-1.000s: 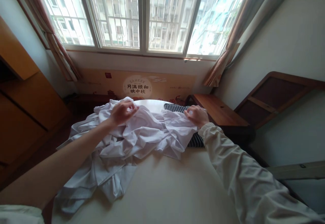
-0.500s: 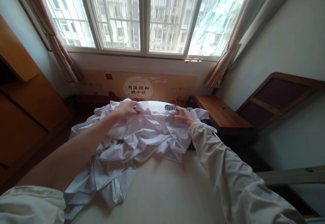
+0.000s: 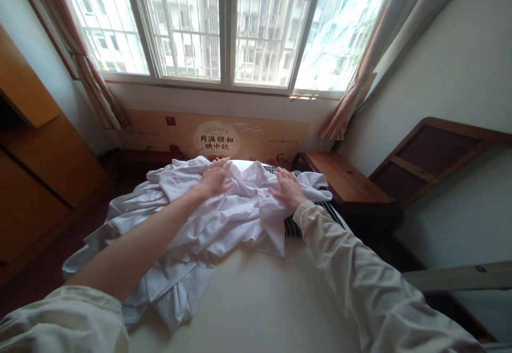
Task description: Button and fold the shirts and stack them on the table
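Note:
A crumpled white cloth, perhaps a garment or sheet, lies in loose folds over the far part of a cream-coloured padded surface. On its upper middle rests my left hand, palm down with fingers spread. Farther right, my right hand lies flat on the cloth's right part, its fingers also apart. Beneath that hand and to its right, a dark striped fabric shows from under the white cloth. Much of the striped piece is covered, so its kind is hidden.
Beyond the far edge stands a beige printed panel under the barred window. A wooden desk is at the right, with a dark-panelled wooden frame leaning on the wall. Orange cabinets stand at left.
Both hands have gone from pinching the cloth's far edge to lying flat with spread fingers. The left hand shifted slightly right and nearer. More striped fabric shows at the right.

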Motion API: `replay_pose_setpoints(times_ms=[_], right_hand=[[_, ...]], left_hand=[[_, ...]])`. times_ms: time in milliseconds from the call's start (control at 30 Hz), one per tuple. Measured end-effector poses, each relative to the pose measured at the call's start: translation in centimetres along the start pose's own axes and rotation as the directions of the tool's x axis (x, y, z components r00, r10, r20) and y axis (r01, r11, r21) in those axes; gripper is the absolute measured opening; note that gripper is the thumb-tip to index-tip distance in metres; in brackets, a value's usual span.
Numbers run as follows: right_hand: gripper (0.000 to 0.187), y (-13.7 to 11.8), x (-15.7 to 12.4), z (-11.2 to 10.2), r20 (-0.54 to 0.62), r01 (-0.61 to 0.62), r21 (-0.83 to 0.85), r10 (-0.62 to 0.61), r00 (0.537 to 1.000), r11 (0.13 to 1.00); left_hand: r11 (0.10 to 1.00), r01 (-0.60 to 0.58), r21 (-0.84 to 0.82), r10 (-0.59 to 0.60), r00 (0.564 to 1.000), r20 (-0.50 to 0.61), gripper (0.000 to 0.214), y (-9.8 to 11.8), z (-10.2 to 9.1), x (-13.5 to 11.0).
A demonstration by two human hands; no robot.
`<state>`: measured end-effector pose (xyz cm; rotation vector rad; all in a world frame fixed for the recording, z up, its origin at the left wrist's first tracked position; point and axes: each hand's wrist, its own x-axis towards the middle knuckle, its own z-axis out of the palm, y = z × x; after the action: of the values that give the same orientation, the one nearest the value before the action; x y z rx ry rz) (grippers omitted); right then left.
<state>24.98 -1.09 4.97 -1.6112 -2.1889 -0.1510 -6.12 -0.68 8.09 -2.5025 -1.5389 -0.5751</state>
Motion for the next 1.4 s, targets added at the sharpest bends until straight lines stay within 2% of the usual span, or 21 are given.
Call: replay_pose_setpoints(times_ms=[67,133,200,267,333,433,500,533,600,633,733,833,967,1033,1100,1267,1333,1400], right_hand=[[0.038,-0.4,-1.3,-0.6,-0.018,0.094,0.088,-0.093,0.996,0.992],[0.021,-0.9,-2.9,-1.7,-0.093,0.204,0.199,-0.189,0.978,0.958],[0.017,-1.4,-4.8,-2.8,-0.193,0.287,0.277,-0.239,0.952,0.917],[0.022,-1.8,-7.1,-3.8,-0.257,0.337,0.310,-0.262,0.930,0.889],[0.028,-2.1,-9.4,-4.3,-0.215,0.423,0.303,-0.371,0.903,0.854],[0.040,-2.7,-12.1,-4.4,-0.028,0.512,0.251,-0.523,0.852,0.821],[0.039,-3.1,-13.0,-4.0,0.064,0.480,0.230,-0.505,0.861,0.847],[0.032,-3.3,-13.2,-3.8,0.086,0.448,0.231,-0.477,0.875,0.864],[0.017,-3.6,-13.2,-3.7,0.089,0.383,0.261,-0.418,0.904,0.886],[0.015,-3.6,-13.1,-3.8,0.081,0.353,0.286,-0.389,0.917,0.891],[0.019,-3.1,-12.2,-5.3,0.026,0.269,0.381,-0.301,0.953,0.884],[0.022,-1.6,-11.4,-7.8,-0.069,0.210,0.471,-0.202,0.977,0.857],[0.018,0.8,-11.5,-10.8,-0.198,0.245,0.531,-0.163,0.967,0.811],[0.018,1.6,-12.0,-11.9,-0.219,0.238,0.574,-0.133,0.967,0.784],[0.022,2.1,-12.7,-12.7,-0.176,0.186,0.644,-0.092,0.980,0.742],[0.036,3.2,-14.1,-14.3,0.048,-0.074,0.756,0.057,0.997,0.651],[0.042,3.9,-14.4,-14.6,0.136,-0.137,0.722,0.055,0.989,0.679],[0.046,4.7,-14.5,-14.5,0.267,-0.179,0.652,-0.003,0.964,0.737]], left_hand=[[0.970,-0.211,-0.118,0.215,0.977,0.017,0.047,0.4,-0.5,-1.5],[0.907,-0.341,-0.247,0.371,0.925,0.084,0.030,0.9,-1.5,-3.2],[0.867,-0.376,-0.328,0.445,0.879,0.170,0.030,1.3,-2.5,-5.0],[0.842,-0.395,-0.367,0.493,0.840,0.228,0.039,1.5,-3.1,-6.6],[0.826,-0.418,-0.379,0.528,0.809,0.259,0.047,1.6,-3.2,-7.9],[0.832,-0.433,-0.346,0.534,0.796,0.286,0.043,1.5,-2.6,-8.9],[0.842,-0.425,-0.333,0.523,0.795,0.306,0.026,1.5,-2.1,-9.0],[0.844,-0.417,-0.338,0.519,0.794,0.316,0.017,1.6,-1.9,-9.0],[0.844,-0.396,-0.363,0.514,0.791,0.332,0.011,1.7,-1.8,-8.7],[0.844,-0.382,-0.377,0.509,0.793,0.335,0.011,1.7,-1.8,-8.6],[0.855,-0.323,-0.405,0.466,0.822,0.328,0.012,1.6,-2.3,-8.2],[0.873,-0.257,-0.415,0.400,0.863,0.307,0.018,1.3,-3.1,-7.7],[0.886,-0.228,-0.403,0.350,0.899,0.262,0.030,1.0,-3.5,-7.2],[0.904,-0.228,-0.361,0.325,0.915,0.237,0.034,1.0,-3.3,-7.1],[0.922,-0.223,-0.315,0.300,0.928,0.220,0.035,1.1,-3.0,-7.0],[0.941,-0.223,-0.255,0.281,0.934,0.222,0.036,1.2,-2.6,-7.0],[0.939,-0.214,-0.270,0.277,0.935,0.221,0.040,1.2,-2.9,-7.0],[0.925,-0.211,-0.315,0.289,0.930,0.228,0.044,1.3,-3.3,-7.0]])
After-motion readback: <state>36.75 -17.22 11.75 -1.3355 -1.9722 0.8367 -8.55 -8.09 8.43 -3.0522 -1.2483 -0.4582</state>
